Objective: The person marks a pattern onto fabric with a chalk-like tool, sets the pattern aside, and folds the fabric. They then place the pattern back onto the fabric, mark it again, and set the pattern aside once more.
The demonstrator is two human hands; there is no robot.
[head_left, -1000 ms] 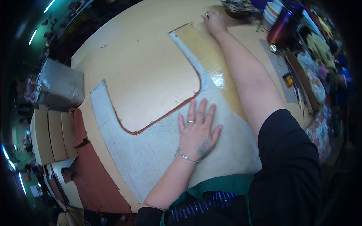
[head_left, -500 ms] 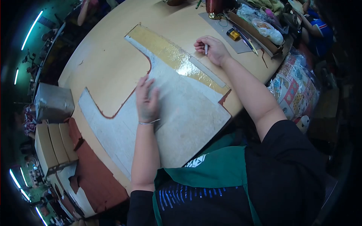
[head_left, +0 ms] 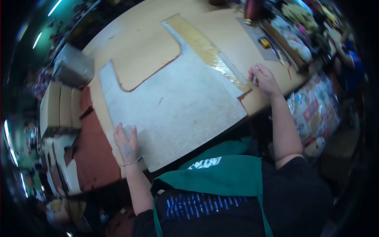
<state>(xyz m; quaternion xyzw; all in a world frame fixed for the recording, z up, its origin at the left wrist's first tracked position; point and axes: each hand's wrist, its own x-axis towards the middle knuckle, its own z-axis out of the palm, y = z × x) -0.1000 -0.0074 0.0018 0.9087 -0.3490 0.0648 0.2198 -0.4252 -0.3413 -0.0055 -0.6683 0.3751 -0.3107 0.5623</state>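
Head view, left hand (head_left: pixel 127 144)?
– Flat, fingers spread, on near-left corner of grey sheet (head_left: pixel 177 106) lying across table (head_left: pixel 138 43); moved back off mid-sheet.
– Right hand (head_left: pixel 263 81)?
– Closed round slim tool (head_left: pixel 254 80), slid down to sheet's right corner.

I see a wide tan counter (head_left: pixel 134 43) in a dim room. Tube lamps (head_left: pixel 53 7) glow teal at the upper left. Off the counter's left edge stand tan boxes (head_left: pixel 59 108) and a grey box (head_left: pixel 73 65). Its far right edge carries blurred clutter (head_left: pixel 292 31), perhaps tools.
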